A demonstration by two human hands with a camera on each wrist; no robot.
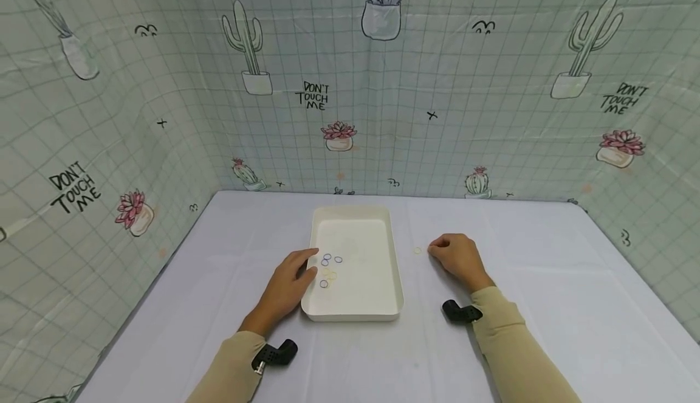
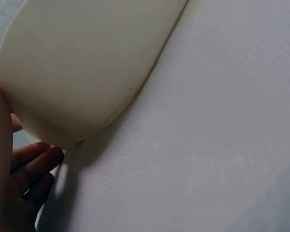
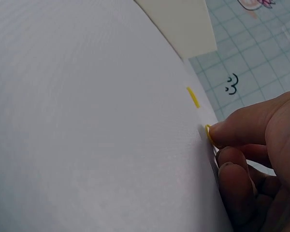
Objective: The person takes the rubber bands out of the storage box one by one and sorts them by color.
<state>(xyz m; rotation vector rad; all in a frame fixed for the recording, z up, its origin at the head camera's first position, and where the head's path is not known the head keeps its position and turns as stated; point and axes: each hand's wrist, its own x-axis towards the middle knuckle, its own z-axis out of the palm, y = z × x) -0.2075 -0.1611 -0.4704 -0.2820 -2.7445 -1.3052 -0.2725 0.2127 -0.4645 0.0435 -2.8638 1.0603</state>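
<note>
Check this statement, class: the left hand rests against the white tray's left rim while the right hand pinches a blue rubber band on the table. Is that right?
Not quite. The rubber band the right hand pinches is yellow, not blue, as the right wrist view shows. The left hand does rest against the white tray.

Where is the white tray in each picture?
Head view: the shallow white rectangular plastic tray sits mid-table, between the hands, with small rubber bands inside.
Left wrist view: its rounded outer corner fills the upper left, above the left hand.
Right wrist view: only a corner shows at the top edge.
Shared landmark: the white tablecloth under it in all three.
</note>
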